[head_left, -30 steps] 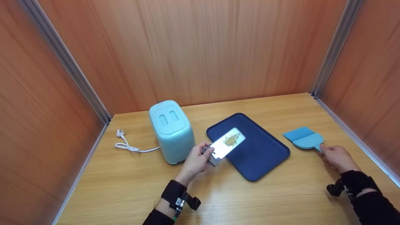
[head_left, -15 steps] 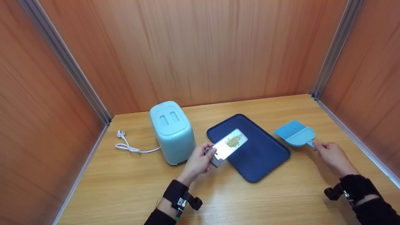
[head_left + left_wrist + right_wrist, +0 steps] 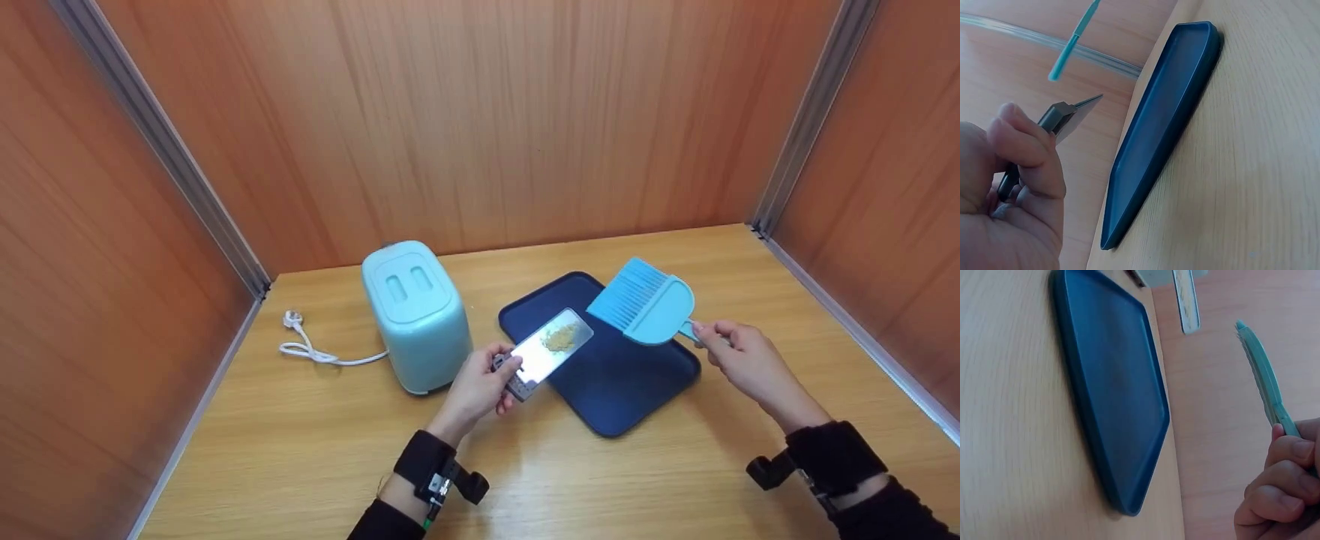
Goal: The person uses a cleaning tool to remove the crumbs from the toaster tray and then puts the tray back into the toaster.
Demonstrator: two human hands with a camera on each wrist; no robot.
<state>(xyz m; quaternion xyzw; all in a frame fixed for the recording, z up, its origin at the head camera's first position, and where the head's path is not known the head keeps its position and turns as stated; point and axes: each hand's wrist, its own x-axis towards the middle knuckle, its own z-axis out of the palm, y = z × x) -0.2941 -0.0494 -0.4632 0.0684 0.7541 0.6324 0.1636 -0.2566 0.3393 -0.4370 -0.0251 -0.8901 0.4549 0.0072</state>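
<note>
My left hand (image 3: 480, 386) grips the grey plastic end of a shiny metal crumb tray (image 3: 535, 358), above the near left part of a dark blue serving tray (image 3: 607, 397). A patch of yellowish crumbs (image 3: 561, 338) lies on its far end. My right hand (image 3: 750, 367) pinches the short handle of a light blue flat brush (image 3: 661, 311), bristles pointing left, above the right side of the blue tray. In the right wrist view the brush (image 3: 1264, 374) and the crumb tray (image 3: 1186, 304) hang in the air, apart from each other.
A mint toaster (image 3: 424, 345) with its lid on stands left of the blue tray. Its white cord and plug (image 3: 322, 356) lie at the table's left. Wooden panels (image 3: 510, 127) close off the back and both sides of the table (image 3: 315, 450).
My right hand has carried the brush left, up from the table's right side to above the blue tray. The left hand and the crumb tray have barely moved.
</note>
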